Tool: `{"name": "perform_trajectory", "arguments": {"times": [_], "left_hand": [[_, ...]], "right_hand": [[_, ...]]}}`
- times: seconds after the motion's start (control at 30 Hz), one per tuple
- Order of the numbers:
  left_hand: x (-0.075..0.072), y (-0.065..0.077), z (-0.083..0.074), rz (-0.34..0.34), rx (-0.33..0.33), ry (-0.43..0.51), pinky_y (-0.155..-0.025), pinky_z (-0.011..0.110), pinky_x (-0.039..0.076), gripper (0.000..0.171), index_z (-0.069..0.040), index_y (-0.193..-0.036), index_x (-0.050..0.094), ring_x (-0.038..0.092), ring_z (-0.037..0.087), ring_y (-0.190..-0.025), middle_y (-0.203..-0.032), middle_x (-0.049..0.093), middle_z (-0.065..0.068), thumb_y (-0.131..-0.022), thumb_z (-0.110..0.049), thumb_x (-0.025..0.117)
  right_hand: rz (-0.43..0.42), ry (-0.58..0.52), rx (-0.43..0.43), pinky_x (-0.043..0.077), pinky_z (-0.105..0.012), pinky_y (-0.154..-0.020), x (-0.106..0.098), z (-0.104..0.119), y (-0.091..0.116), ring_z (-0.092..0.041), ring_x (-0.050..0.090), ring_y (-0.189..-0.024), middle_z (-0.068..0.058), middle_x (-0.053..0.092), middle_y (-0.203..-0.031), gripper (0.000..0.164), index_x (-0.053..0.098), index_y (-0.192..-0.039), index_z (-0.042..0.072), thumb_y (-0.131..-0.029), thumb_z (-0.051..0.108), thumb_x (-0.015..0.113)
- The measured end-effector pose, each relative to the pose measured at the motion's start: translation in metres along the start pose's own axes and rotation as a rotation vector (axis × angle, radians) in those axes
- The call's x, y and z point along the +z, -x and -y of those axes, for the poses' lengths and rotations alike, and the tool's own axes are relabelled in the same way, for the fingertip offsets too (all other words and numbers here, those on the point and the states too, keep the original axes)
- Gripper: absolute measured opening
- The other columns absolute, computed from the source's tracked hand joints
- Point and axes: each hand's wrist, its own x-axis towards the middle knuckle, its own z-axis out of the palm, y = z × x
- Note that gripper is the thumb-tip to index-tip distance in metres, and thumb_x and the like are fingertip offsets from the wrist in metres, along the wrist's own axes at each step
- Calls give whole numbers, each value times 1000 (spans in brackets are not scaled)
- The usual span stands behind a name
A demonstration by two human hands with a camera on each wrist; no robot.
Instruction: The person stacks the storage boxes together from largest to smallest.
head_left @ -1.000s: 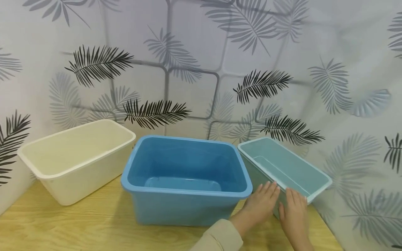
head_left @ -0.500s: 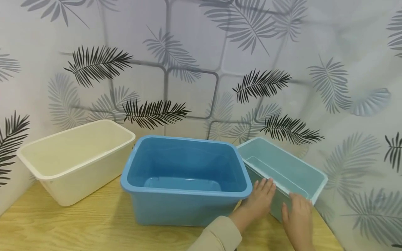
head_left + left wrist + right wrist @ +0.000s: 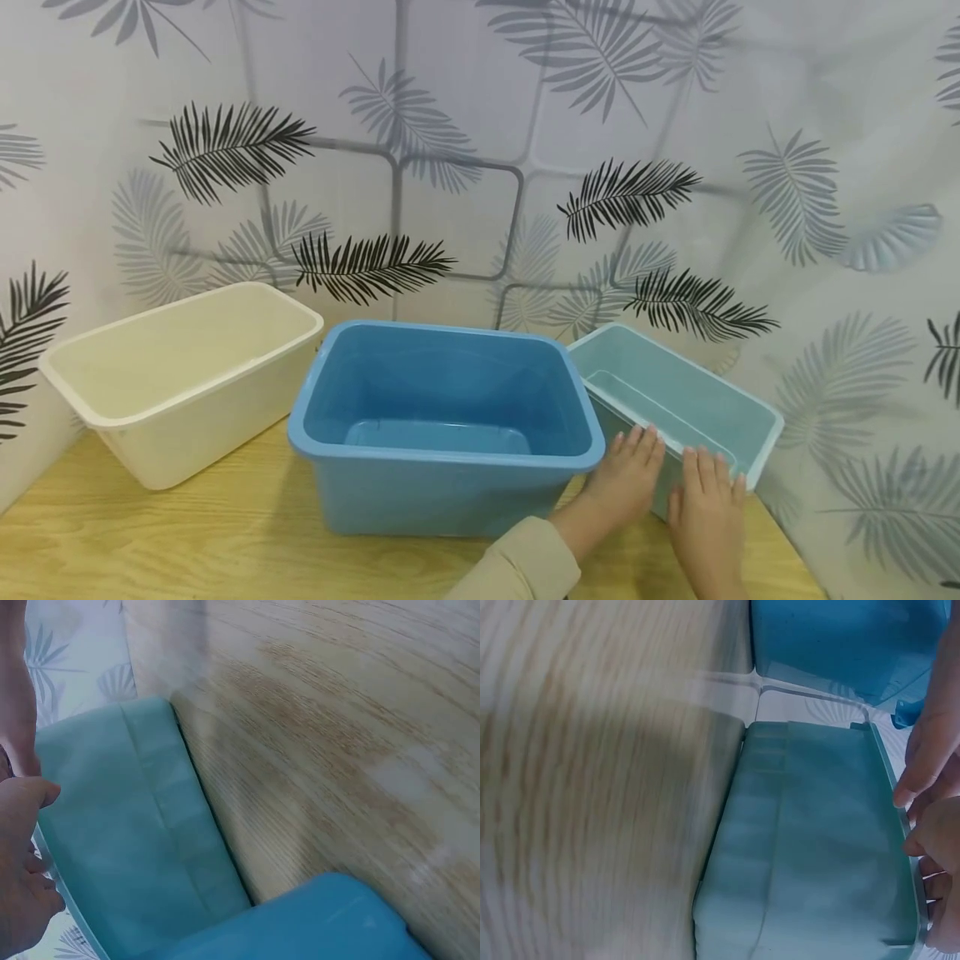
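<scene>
Teal bin [image 3: 678, 375], one. Stood upright on the table at the right, beside the blue bin and set at a slant; its left end was partly masked by the blue bin's corner. By judgement, the slant served the reach, bringing one long rim round toward the person. Base appeared flat on the table, so the wood probably bore the weight, the hands only steadying or guiding.

Left hand [image 3: 621, 482]: clasped on the near long rim, fingers over the edge, thumb against the outer wall in the wrist views. Cream sleeve [image 3: 528, 560] above the wrist.

Right hand [image 3: 707, 518]: clasped on the same rim, nearer its right end, fingers over the edge, thumb outside. The two hands lay near each other, a little apart; the spacing presumably gave better control of the bin's angle than one hand alone.

Blue bin [image 3: 450, 498], one. Upright at centre, untouched by either hand. Contact between its rim and the teal one: cannot tell.

Cream bin [image 3: 221, 429], one. Upright at left, slanted the opposite way, its right end just beside the blue bin; all three made a rough arc facing the person.

Table [image 3: 217, 554], wood-grained. Wall [image 3: 480, 92] behind, pale, printed with leaves.
</scene>
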Motion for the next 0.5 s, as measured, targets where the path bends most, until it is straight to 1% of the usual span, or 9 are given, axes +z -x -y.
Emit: {"name": "perform_trajectory", "arguments": {"times": [0.1,0.17,0.2,0.27,0.33,0.4,0.43,0.47,0.5], "left_hand": [[-2,-1,-1,-7,14,25,-108,25,29,51,-17,-141,29,27,13,-136,-148,26,-3,-94,-34,42],[-4,-1,0,-1,16,33,-109,26,28,52,-17,-141,28,25,13,-137,-149,24,-3,-94,-34,41],[-4,-1,1,5,14,29,-109,26,27,52,-17,-142,28,25,14,-137,-149,23,-3,-94,-35,41],[-4,-3,2,-4,4,33,-109,26,28,52,-16,-141,29,27,14,-136,-149,24,-2,-94,-35,42],[1,-7,2,-26,-15,33,-107,27,30,55,-15,-140,31,29,16,-135,-148,26,0,-91,-35,47],[19,-18,0,-42,-45,28,-107,30,31,60,-14,-140,30,28,19,-135,-148,25,2,-88,-37,51],[33,-27,-3,-57,-64,34,-107,32,30,62,-13,-139,30,26,21,-136,-148,24,3,-86,-37,54],[55,-38,-7,-93,-80,20,-110,36,25,68,-12,-141,28,21,25,-137,-150,20,6,-85,-39,55],[75,-48,-11,-106,-100,6,-110,39,23,73,-14,-142,25,18,27,-138,-150,17,7,-82,-43,57]], "right_hand": [[-11,-10,-9,32,-70,-86,0,-2,1,-52,45,-107,-33,52,-114,47,51,-113,-14,-68,-6,62],[-16,-27,-13,32,-70,-86,-1,-3,1,-52,45,-106,-33,53,-113,46,52,-112,-14,-67,-7,63],[-18,-33,-9,32,-70,-86,-2,-4,1,-52,46,-106,-33,54,-112,47,52,-111,-14,-66,-7,64],[-23,-42,-3,32,-70,-85,-3,-6,1,-51,46,-105,-33,55,-110,46,53,-110,-14,-65,-6,65],[-33,-56,5,32,-70,-85,-5,-8,2,-52,46,-104,-33,55,-109,46,54,-108,-14,-65,-6,66],[-47,-69,15,31,-70,-87,-6,-9,3,-52,46,-103,-33,55,-108,45,54,-108,-14,-65,-6,66],[-54,-74,18,31,-69,-87,-6,-10,4,-53,46,-103,-34,55,-108,45,54,-108,-14,-66,-6,66],[-59,-79,23,31,-69,-88,-6,-11,4,-53,46,-103,-34,55,-108,45,54,-108,-14,-66,-6,66],[-63,-83,27,31,-69,-88,-6,-11,5,-53,46,-103,-34,55,-108,45,54,-108,-14,-66,-6,66]]}}
